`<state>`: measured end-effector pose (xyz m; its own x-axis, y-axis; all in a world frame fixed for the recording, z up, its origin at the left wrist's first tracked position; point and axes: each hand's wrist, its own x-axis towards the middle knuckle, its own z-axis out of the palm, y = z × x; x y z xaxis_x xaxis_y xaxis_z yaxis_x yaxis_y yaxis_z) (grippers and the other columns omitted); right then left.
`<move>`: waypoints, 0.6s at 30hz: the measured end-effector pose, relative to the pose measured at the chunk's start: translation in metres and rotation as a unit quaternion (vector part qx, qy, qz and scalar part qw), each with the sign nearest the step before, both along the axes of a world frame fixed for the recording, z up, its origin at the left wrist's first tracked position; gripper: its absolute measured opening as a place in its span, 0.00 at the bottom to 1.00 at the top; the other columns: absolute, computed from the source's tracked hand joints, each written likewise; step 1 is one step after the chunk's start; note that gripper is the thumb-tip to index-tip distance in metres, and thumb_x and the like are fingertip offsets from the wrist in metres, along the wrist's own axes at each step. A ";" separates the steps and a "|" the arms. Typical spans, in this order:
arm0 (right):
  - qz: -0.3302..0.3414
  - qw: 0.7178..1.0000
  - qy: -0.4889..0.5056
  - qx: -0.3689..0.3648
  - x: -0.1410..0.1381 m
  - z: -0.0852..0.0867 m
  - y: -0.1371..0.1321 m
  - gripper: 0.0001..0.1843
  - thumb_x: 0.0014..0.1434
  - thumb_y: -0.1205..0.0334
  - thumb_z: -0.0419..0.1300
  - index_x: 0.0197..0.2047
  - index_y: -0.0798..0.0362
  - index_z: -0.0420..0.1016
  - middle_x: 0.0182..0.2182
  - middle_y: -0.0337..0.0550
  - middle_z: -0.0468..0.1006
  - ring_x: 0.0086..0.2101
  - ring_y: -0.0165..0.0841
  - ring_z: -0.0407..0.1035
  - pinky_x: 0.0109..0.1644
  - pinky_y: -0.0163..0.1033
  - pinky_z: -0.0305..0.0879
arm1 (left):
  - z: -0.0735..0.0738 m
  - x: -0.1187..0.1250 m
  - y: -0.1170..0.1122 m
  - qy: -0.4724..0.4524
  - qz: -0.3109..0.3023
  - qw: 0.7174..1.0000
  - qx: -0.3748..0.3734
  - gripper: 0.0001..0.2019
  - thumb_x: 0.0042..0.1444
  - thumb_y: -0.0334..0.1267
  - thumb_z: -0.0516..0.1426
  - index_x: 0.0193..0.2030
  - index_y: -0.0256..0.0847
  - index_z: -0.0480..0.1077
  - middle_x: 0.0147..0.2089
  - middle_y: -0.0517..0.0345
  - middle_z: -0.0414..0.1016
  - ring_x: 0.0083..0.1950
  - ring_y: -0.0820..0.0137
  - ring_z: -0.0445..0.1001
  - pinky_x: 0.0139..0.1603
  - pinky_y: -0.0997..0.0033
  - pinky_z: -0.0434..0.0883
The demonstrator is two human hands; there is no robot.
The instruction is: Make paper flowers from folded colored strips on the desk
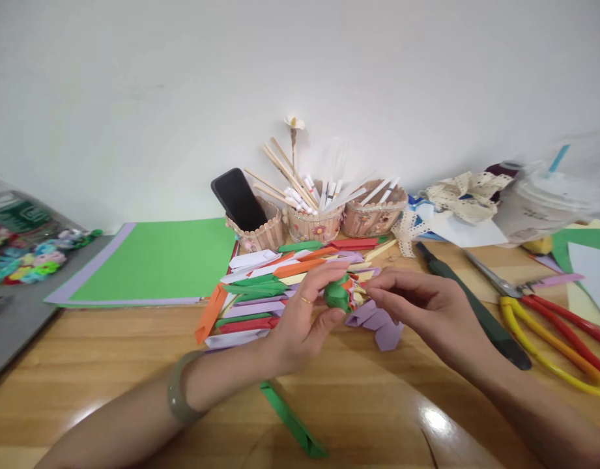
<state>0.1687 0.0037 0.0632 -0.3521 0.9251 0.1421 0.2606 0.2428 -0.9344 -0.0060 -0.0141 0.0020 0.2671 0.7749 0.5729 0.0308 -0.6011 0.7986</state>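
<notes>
Forearms [128, 423] astride open tabletop [368, 404], papercraft [337, 295] beyond

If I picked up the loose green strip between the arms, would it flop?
The green strip would probably feel light, looking like folded paper. Its layered folds should keep it fairly stiff. Pushed, it would likely slide, not roll, lying flat on the glossy table.

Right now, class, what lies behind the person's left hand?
Beyond the left hand, folded paper strips show in orange, green, white and purple; whatever the hand covers cannot be seen.
</notes>
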 end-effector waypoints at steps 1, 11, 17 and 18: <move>0.000 1.000 0.002 -0.003 0.000 0.000 0.000 0.09 0.51 0.57 0.61 0.24 0.52 0.75 0.23 0.39 0.76 0.23 0.29 0.69 0.24 0.31 0.65 | 0.000 0.000 0.000 0.010 0.010 1.000 0.012 0.22 0.58 0.31 0.49 0.58 0.49 0.54 0.61 0.49 0.57 0.63 0.61 0.53 0.61 0.51 0.54; 0.010 1.000 0.001 0.026 0.002 -0.003 0.001 0.07 0.53 0.59 0.60 0.27 0.51 0.77 0.26 0.40 0.78 0.27 0.31 0.71 0.28 0.33 0.68 | 0.004 0.000 -0.003 0.050 0.059 0.994 0.073 0.25 0.55 0.25 0.51 0.58 0.50 0.56 0.59 0.51 0.61 0.61 0.64 0.59 0.57 0.57 0.59; -0.011 0.995 -0.014 0.094 0.002 -0.005 0.001 0.05 0.52 0.61 0.60 0.28 0.50 0.77 0.27 0.40 0.78 0.28 0.31 0.70 0.31 0.35 0.66 | 0.004 0.000 -0.003 0.057 0.055 0.994 0.079 0.26 0.55 0.24 0.51 0.59 0.50 0.55 0.59 0.50 0.61 0.61 0.64 0.58 0.57 0.57 0.59; -0.012 0.996 -0.012 0.087 0.001 -0.005 0.001 0.05 0.52 0.61 0.60 0.28 0.50 0.77 0.27 0.40 0.78 0.28 0.31 0.70 0.31 0.35 0.67 | 0.004 0.000 -0.003 0.057 0.054 0.994 0.080 0.26 0.55 0.24 0.51 0.59 0.50 0.54 0.59 0.50 0.60 0.61 0.64 0.58 0.58 0.57 0.59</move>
<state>0.1699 0.0050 0.0584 -0.3347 0.8956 0.2931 0.2894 0.3937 -0.8725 -0.0060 -0.0169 0.0064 0.2583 0.7046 0.6609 0.1872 -0.7077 0.6813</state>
